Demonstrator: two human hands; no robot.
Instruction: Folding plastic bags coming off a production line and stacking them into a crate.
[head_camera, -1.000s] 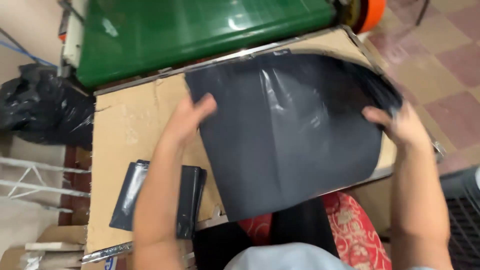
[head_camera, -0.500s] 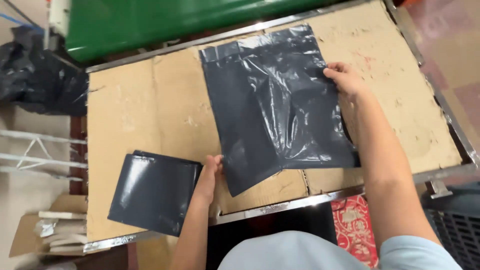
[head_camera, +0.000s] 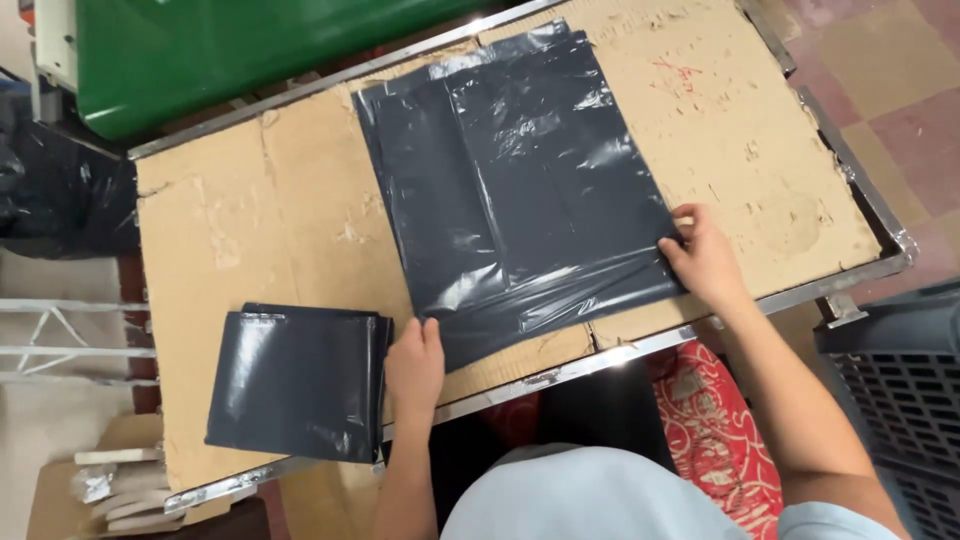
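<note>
A large dark grey plastic bag (head_camera: 520, 190) is laid flat on the cardboard-covered table (head_camera: 250, 230), slightly skewed, its far edge near the green machine (head_camera: 230, 50) and its near edge close to the table's metal rim (head_camera: 620, 350); creases and glossy wrinkles are seen across its face. The left hand (head_camera: 415, 365) is placed at the bag's near left corner, fingers resting on or just at the film's edge; whether the corner is pinched or merely pressed cannot be told. The right hand (head_camera: 705, 255) is set at the near right corner, with the fingers curled over the edge and the film apparently nipped between thumb and fingers; the grip is narrow.

A stack of folded dark bags (head_camera: 295, 380) is noted on the table just left of the left hand, apart from the spread bag. A black sack (head_camera: 60, 190) is seen off the table's left side; a red patterned cloth (head_camera: 710, 430) is seen below the rim; a dark slatted crate (head_camera: 900, 400) stands at the right.

The bag is judged very light, limp and slippery; no stiffness is to be expected, and it is likely to sag or slide on the cardboard. Hold is best taken at the corners or along an edge, by pinching, with both hands kept well apart so that the sheet is held taut.
</note>
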